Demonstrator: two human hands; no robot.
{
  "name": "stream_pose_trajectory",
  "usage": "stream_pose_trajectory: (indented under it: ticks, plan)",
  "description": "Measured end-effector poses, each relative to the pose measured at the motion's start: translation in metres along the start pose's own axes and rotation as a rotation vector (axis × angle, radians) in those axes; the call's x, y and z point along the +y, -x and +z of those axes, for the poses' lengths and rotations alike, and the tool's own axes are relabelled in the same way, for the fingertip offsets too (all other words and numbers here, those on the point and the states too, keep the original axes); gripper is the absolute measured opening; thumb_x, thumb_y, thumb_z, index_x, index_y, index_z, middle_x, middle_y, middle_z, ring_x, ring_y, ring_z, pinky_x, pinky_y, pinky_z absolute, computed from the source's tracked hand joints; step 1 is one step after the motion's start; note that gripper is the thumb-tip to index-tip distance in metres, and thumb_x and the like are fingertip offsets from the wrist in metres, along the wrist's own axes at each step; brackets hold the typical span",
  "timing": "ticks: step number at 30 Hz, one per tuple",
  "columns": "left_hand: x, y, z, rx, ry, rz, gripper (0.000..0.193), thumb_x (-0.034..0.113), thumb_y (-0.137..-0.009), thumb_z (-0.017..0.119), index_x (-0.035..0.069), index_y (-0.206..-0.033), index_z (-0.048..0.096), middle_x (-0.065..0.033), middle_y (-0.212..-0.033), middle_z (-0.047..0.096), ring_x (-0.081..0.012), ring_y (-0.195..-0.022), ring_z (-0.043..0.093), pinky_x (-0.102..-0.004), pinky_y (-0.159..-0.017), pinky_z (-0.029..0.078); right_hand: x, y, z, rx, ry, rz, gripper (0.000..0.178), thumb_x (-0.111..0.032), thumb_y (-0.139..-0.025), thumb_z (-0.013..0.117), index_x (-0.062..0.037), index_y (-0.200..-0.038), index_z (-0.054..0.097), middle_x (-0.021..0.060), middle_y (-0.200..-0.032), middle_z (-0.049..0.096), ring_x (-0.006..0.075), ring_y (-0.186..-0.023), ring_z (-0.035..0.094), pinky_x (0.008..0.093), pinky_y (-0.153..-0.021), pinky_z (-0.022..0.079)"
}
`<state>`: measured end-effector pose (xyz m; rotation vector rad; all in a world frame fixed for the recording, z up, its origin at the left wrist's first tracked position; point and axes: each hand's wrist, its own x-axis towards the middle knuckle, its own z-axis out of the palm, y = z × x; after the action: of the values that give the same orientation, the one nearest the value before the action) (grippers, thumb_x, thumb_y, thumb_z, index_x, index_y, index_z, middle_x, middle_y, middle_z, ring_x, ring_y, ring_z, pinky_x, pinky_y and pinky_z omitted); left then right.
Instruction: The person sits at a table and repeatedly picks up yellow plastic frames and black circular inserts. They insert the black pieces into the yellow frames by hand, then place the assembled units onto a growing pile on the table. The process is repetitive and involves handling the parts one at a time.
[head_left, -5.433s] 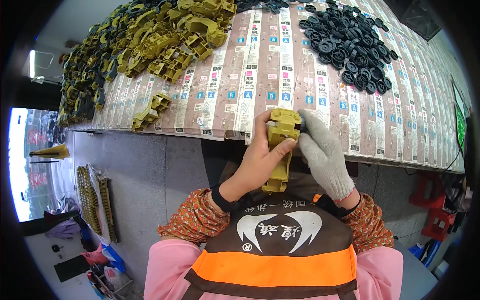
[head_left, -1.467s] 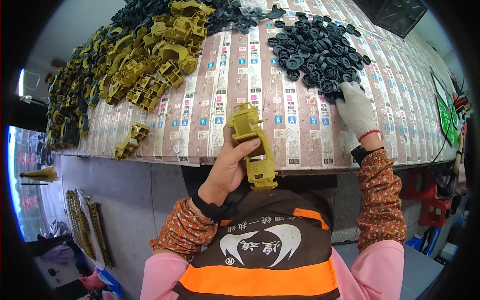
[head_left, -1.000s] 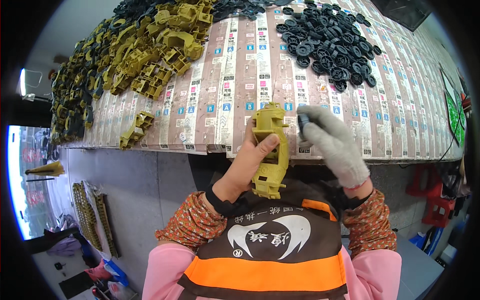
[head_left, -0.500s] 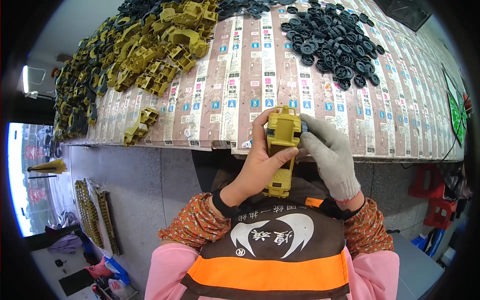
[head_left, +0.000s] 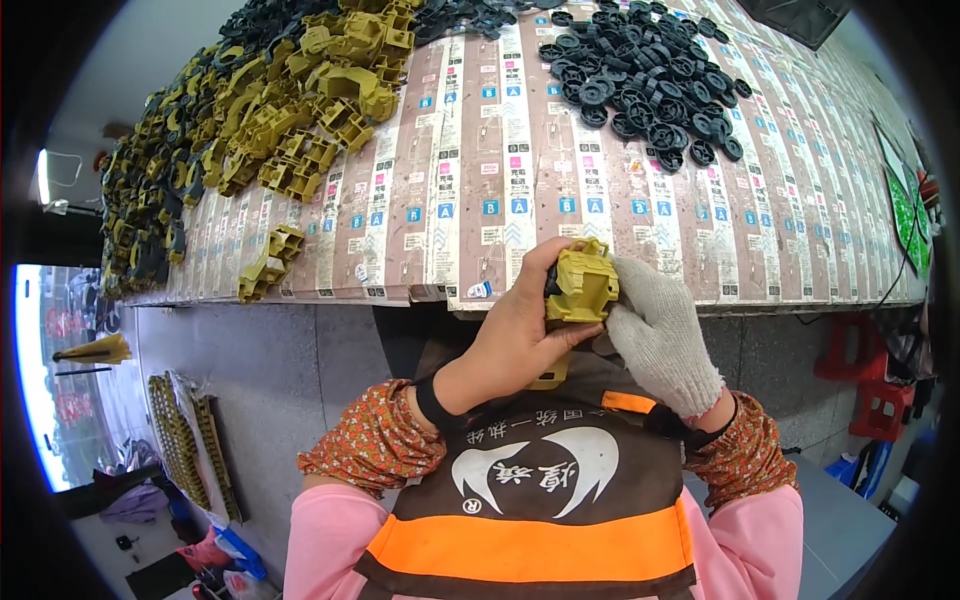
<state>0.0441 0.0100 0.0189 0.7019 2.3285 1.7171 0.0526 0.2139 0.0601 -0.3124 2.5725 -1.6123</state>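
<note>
My bare left hand (head_left: 515, 335) grips a yellow plastic toy vehicle body (head_left: 582, 285), thumb beneath its near edge and fingers along its left side. The body is tilted, with one end facing up at me; its lower part is mostly behind my hand. My right hand (head_left: 660, 330), in a light grey knit glove, presses closed against the body's right side. Whatever lies under the gloved fingers is hidden. Both hands are just in front of the table's near edge. Another yellow vehicle piece (head_left: 270, 265) lies on the table to the left.
A large heap of yellow and dark vehicle parts (head_left: 300, 100) covers the table's left side. Black wheels (head_left: 650, 85) are piled at the far right. Printed sheeting covers the table (head_left: 450, 240). Red stools (head_left: 880, 408) stand on the floor at right.
The vehicle body has been tipped so its end shows more and its length less. The dark wheel seen earlier beside the gloved fingers is now hidden. Both hands moved slightly nearer me.
</note>
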Motion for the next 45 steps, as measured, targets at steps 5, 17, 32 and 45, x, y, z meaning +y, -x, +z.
stream_pose_trajectory:
  ticks: [5, 17, 32, 45]
  plan:
    - [0.000, -0.011, -0.003, 0.005, 0.316, -0.108, 0.083, 0.008, -0.093, 0.080, 0.017, -0.156, 0.027, -0.0112, -0.132, 0.061, -0.0234, -0.116, 0.067, -0.0376, -0.099, 0.055, -0.003, -0.043, -0.042, -0.162, -0.131, 0.335, 0.031, -0.014, -0.094, 0.059, 0.0023, -0.114, 0.076, 0.0148, -0.093, 0.077, 0.0140, -0.078, 0.071, 0.0340, -0.074, 0.058]
    - [-0.017, -0.004, -0.018, 0.238, 0.681, -0.388, 0.069, 0.018, -0.100, 0.076, 0.019, -0.155, 0.035, -0.0020, -0.126, 0.059, -0.0133, -0.111, 0.062, -0.0338, -0.092, 0.057, 0.083, -0.138, -0.085, 0.231, 0.789, 0.273, 0.044, -0.040, -0.087, 0.073, -0.0009, -0.109, 0.070, 0.0242, -0.110, 0.073, 0.0422, -0.109, 0.070, 0.0507, -0.093, 0.055]
    - [-0.015, -0.009, -0.020, 0.493, 0.998, -0.348, 0.038, 0.032, -0.105, 0.070, 0.011, -0.131, 0.054, -0.0049, -0.103, 0.069, -0.0151, -0.086, 0.072, -0.0317, -0.070, 0.064, 0.000, -0.001, 0.024, -0.037, -0.043, -0.043, 0.031, -0.004, -0.096, 0.068, -0.0011, -0.126, 0.061, 0.0242, -0.102, 0.073, 0.0393, -0.096, 0.076, 0.0408, -0.080, 0.059]
    - [-0.009, -0.011, -0.009, 0.645, 0.806, -0.158, 0.043, 0.024, -0.103, 0.073, 0.014, -0.137, 0.049, -0.0020, -0.110, 0.066, -0.0134, -0.090, 0.071, -0.0318, -0.074, 0.064, -0.003, 0.024, 0.041, 0.047, -0.111, -0.010, 0.037, -0.001, -0.093, 0.070, 0.0004, -0.129, 0.062, 0.0214, -0.103, 0.072, 0.0291, -0.086, 0.076, 0.0354, -0.078, 0.059]
